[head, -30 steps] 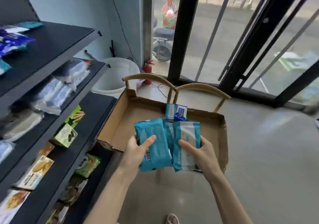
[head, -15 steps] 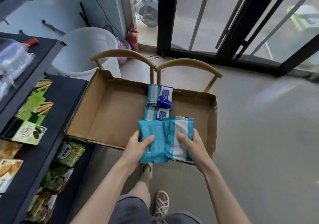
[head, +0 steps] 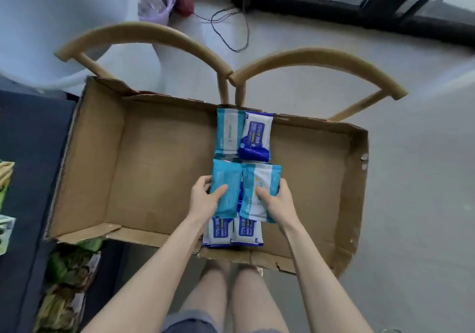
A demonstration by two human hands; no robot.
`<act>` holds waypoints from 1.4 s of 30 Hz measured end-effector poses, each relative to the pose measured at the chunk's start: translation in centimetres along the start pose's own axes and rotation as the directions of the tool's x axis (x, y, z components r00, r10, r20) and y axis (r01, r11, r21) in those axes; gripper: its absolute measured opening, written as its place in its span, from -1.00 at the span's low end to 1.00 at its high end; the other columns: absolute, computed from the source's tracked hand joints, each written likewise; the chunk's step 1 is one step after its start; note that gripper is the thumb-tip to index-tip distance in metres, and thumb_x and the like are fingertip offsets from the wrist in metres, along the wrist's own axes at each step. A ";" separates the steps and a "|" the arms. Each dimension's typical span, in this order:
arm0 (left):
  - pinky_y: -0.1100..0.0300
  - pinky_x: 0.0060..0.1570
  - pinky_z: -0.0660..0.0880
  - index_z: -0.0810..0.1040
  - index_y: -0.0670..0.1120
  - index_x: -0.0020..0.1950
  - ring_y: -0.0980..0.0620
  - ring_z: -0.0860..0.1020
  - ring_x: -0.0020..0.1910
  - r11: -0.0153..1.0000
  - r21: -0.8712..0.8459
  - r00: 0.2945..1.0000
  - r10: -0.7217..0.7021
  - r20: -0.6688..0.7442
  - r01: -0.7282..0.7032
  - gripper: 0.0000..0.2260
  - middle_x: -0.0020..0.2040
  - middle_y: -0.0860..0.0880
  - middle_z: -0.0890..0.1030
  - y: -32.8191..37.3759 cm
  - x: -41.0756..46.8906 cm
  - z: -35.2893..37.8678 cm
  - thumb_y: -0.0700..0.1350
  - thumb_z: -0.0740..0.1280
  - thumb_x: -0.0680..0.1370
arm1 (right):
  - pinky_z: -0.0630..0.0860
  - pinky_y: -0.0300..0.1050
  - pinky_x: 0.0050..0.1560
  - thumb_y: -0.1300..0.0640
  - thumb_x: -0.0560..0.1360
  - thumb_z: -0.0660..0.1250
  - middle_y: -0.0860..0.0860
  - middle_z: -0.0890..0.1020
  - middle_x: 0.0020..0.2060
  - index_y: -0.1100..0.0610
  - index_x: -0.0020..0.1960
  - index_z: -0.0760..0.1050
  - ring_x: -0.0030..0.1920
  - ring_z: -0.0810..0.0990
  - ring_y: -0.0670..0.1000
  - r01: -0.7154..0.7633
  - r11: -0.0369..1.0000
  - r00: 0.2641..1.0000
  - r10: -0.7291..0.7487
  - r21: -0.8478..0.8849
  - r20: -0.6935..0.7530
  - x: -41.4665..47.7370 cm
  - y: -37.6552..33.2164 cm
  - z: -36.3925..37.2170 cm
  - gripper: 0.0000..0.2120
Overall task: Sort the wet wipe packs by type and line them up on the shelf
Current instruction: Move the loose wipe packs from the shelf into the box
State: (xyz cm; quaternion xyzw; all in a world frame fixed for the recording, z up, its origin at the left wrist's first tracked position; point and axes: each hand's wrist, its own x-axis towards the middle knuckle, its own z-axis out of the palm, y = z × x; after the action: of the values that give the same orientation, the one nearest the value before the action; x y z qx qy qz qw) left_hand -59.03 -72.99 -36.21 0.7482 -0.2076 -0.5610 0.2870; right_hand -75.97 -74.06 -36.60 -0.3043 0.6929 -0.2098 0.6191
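Lower now than before, the left hand [head: 205,200] and the right hand [head: 279,203] are down inside the cardboard box [head: 159,168]. Two blue packs [head: 221,231] have come into view under them, by the near wall. The left fingers curl round a teal pack [head: 226,183], and the right fingers curl round a white-and-teal pack [head: 261,188]. These held packs cover the tops of the blue packs. A pair of packs [head: 228,132] lies at the far wall. The dark shelf [head: 28,140] is cut off at the left, and chair backs [head: 144,33] stand behind the box.

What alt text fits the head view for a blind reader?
A person's left hand grips a teal wipe pack and the right hand a teal-and-white pack above a shallow cardboard box holding more packs. Two wooden chair backs stand behind it.
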 end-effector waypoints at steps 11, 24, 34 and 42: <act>0.00 0.31 0.36 0.07 0.03 0.53 -0.03 0.40 0.27 0.936 0.350 0.996 0.070 -0.050 -0.048 -0.40 0.39 -0.03 0.23 -8.8 12.1 3.3 0.07 0.26 0.57 | 0.05 -0.03 0.40 -0.12 0.54 0.23 0.07 0.13 0.48 0.09 0.55 -0.08 0.45 0.11 0.08 0.041 0.925 0.997 -0.064 -0.378 -0.047 12.0 7.6 4.6 -0.25; 0.19 0.10 0.40 0.27 -0.02 0.44 0.03 0.47 0.22 0.905 0.419 0.997 0.045 0.070 -0.070 -0.58 0.29 -0.02 0.48 -8.1 11.9 1.9 -0.04 0.25 0.59 | 0.40 0.12 0.20 -0.15 0.56 0.16 0.10 0.50 0.26 0.15 0.42 0.22 0.21 0.49 0.16 0.082 0.695 0.995 -0.096 -0.714 0.021 12.3 7.2 2.6 -0.45; 0.14 0.22 0.32 0.46 -0.10 0.29 0.01 0.43 0.26 0.778 0.578 0.948 0.318 -0.023 -0.247 -0.72 0.25 -0.03 0.52 -1.1 -3.5 -5.4 -0.07 0.23 0.60 | 0.32 -0.05 0.21 0.00 0.60 0.17 0.07 0.47 0.27 0.17 0.32 0.39 0.24 0.41 0.10 0.474 0.399 0.856 -0.417 -0.785 0.305 -1.9 -3.4 3.3 -0.64; 0.16 0.12 0.42 0.49 -0.05 0.26 0.08 0.47 0.11 0.853 0.434 0.816 0.458 -0.354 -0.291 -0.75 0.11 0.05 0.54 -0.6 -20.2 -16.4 -0.07 0.26 0.59 | 0.37 -0.06 0.22 0.05 0.57 0.27 0.06 0.53 0.23 0.16 0.25 0.48 0.21 0.47 0.11 0.812 0.162 0.534 -0.591 -0.560 0.604 -17.3 -9.0 11.2 -0.69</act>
State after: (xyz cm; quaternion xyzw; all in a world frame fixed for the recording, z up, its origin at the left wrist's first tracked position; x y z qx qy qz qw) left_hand -49.05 -56.53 -18.64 0.8387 -0.3810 -0.2584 0.2910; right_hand -62.67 -67.85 -19.53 -0.8559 0.3971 -0.0980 0.3166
